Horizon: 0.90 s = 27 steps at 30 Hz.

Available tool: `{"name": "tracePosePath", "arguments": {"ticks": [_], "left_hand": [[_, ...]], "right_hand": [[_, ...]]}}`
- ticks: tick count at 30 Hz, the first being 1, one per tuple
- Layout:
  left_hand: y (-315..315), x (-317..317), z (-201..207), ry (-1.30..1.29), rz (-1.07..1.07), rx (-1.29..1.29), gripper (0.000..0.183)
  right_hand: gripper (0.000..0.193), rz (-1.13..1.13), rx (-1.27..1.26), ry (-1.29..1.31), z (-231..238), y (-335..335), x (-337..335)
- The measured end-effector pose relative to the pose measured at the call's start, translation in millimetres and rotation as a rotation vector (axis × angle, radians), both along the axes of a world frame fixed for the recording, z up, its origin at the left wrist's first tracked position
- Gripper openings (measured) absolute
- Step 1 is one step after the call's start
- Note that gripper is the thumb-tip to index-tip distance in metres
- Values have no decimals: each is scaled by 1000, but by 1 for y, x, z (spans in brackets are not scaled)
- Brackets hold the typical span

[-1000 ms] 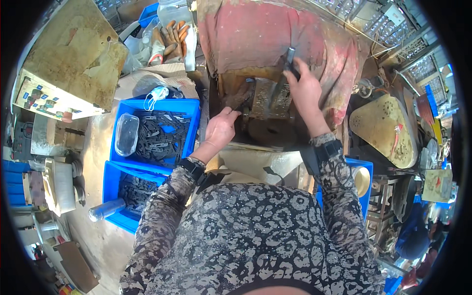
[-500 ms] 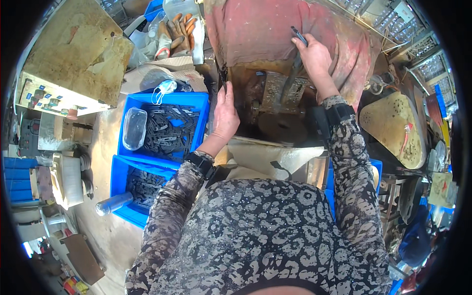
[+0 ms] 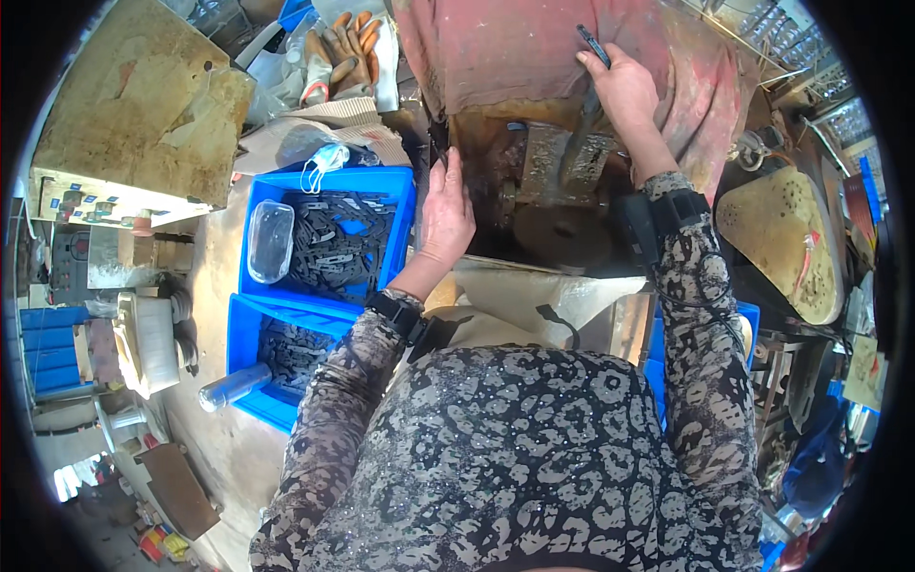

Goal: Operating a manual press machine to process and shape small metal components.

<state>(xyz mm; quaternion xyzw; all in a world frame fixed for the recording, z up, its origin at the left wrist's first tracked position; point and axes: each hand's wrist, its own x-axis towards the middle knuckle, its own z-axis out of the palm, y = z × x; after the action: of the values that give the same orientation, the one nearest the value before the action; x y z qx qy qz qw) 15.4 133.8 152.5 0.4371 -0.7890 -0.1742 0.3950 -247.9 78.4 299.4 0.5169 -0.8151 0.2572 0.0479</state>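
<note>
Far ahead at the rusty press [image 3: 558, 172], the right hand [image 3: 624, 91] has its fingers wrapped round a dark lever [image 3: 593, 46]; the left hand [image 3: 446, 212], fingers pressed flat together, rests beside the die. Pulling early could crush those fingers.

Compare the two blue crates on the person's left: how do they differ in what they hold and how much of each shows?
The upper blue crate shows whole, while the lower blue crate is partly hidden by the person's left sleeve. The upper blue crate also holds a clear plastic tub, with a face mask on its rim; the lower blue crate has a metal cylinder at its edge. Both hold dark metal pieces.
</note>
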Motion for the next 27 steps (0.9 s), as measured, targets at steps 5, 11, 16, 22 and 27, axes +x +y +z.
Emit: {"name": "tracePosePath", "arguments": {"ticks": [5,11,16,22,27], "left_hand": [[-1,1,-2,19,-62,103,70],[-3,-2,-6,-35,32,-41,68],[2,1,-4,43,22,28,67],[6,2,3,-5,28,113,69],[8,2,6,-116,46,70,72]], "right_hand": [[39,7,7,-6,0,1,-1],[41,13,-4,57,-8,-5,-12],[49,106,-23,121,-14,-14,-23],[52,133,28,95,-15,-17,-33],[50,134,49,67,-14,-16,-32]]}}
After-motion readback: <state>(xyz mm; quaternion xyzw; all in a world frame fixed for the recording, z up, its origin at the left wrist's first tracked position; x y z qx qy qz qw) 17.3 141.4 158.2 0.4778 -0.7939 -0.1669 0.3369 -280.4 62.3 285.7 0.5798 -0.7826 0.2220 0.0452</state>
